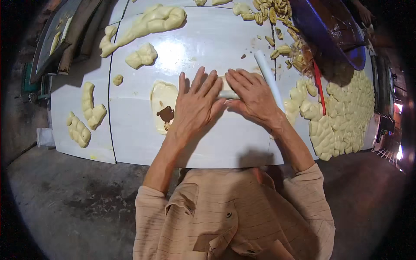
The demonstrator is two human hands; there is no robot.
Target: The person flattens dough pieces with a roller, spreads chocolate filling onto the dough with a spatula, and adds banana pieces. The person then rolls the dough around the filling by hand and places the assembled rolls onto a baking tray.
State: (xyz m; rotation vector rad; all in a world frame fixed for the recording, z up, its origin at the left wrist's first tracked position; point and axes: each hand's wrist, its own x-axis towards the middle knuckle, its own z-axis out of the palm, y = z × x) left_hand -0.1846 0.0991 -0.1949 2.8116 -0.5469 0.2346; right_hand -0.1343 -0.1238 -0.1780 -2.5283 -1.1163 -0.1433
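Both my hands lie side by side, palms down, over a short pale grey roller (pixel 228 94) on the white table. My left hand (pixel 197 99) has its fingers stretched forward, and my right hand (pixel 251 93) lies flat with fingers extended. The palms hide the roller's ends. Just beyond it, a strip of flattened dough (pixel 225 82) shows between the fingers. Beside my left wrist is a thin dough sheet (pixel 158 97) with a dark brown blob of filling (pixel 166 114) on it. A white rod (pixel 269 80) slants next to my right hand.
Lumps of pale dough (pixel 156 21) lie at the back and left. Many flattened dough pieces (pixel 342 117) cover the right side, with a red stick-like tool (pixel 319 84) by them. A large blue basin (pixel 314 28) and browned pastry pieces (pixel 273 15) stand at the far right.
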